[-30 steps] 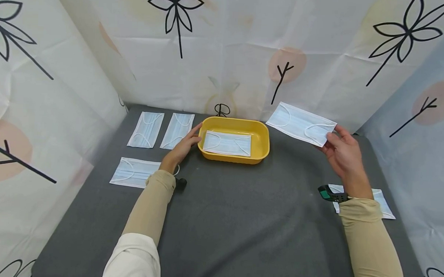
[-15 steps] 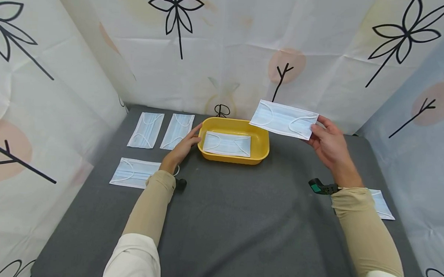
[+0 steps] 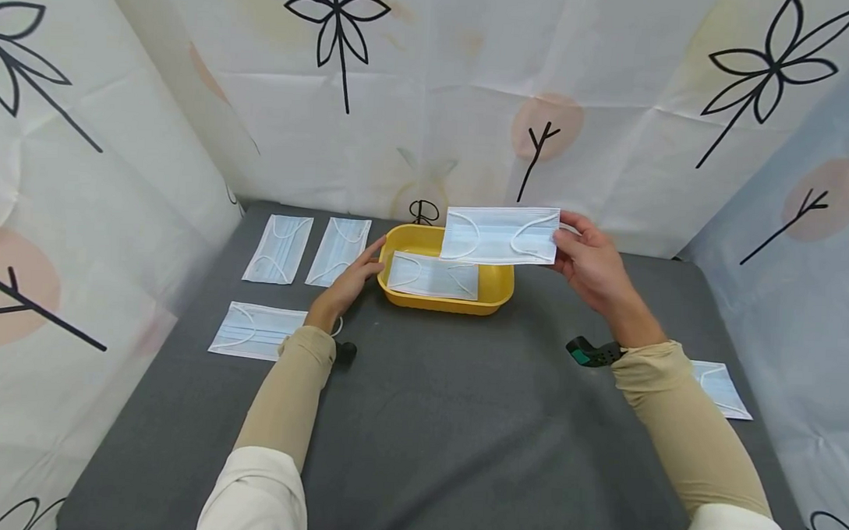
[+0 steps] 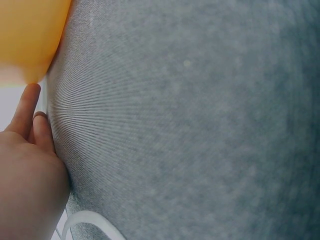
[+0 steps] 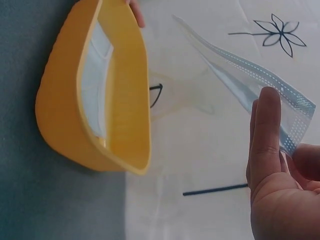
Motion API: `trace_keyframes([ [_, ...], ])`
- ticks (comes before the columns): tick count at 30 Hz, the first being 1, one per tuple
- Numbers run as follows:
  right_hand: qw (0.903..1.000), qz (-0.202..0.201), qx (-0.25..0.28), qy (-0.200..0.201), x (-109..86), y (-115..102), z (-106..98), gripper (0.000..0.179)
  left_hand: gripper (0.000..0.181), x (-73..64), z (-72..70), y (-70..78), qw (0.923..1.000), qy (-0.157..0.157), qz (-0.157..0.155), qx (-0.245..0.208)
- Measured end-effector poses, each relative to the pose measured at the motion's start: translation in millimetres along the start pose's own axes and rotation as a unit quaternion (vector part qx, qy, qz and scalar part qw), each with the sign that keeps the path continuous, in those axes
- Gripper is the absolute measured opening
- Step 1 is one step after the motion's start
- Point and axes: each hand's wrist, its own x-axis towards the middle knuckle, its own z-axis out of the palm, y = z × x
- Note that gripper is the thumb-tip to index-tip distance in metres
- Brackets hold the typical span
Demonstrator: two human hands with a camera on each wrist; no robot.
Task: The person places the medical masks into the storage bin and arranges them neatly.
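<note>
R hand [image 3: 594,265] grips 1 mask [image 3: 497,235], 5 others [image 3: 277,249], 1 yel tray [image 3: 423,305]

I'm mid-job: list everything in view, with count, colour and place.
Table: 1, dark grey, centre
Tray: 1, yellow, table's back middle
Inside mask: 1, pale blue, in tray
Held mask: 1, pale blue, raised near tray
Far masks: 2, pale blue, left of tray
Nearer mask: 1, pale blue, table's left
Right mask: 1, pale blue, table's right
Backdrop: count unclear, printed white, behind table
Wrist devices: 2, mostly black, one each side
Sleeves: 2, tan and white, lower left and right
Left hand: 1, bare, at tray's left end
Right hand: 1, bare, pinching held mask
</note>
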Motion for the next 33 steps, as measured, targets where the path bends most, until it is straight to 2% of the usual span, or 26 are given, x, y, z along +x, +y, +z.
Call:
trace_keyframes([
  [7,0.9987,0.017,-0.048,-0.003,6.5,-1.2,20.7,0.053,0.059,-0.3,-0.8,4.3,0.9998,-0.016,-0.011,-0.003],
  [10,0.9986,0.023,-0.046,-0.011,10.2,0.0,27.9,0.052,0.058,1.9,-0.4,0.1,0.9999,-0.010,-0.005,-0.002],
  [19,0.9985,0.038,-0.031,-0.027,22.9,9.6,43.5,0.048,0.058,0.5,0.8,-0.5,0.9999,-0.001,0.016,0.001],
  [27,0.9976,0.050,-0.034,-0.033,32.4,19.2,52.5,0.047,0.057,0.7,-0.4,0.5,1.0000,-0.006,0.002,0.003],
  [33,0.9965,0.074,-0.023,-0.032,37.9,23.3,61.3,0.048,0.059,1.7,-2.0,4.1,0.9997,-0.019,-0.015,-0.005],
])
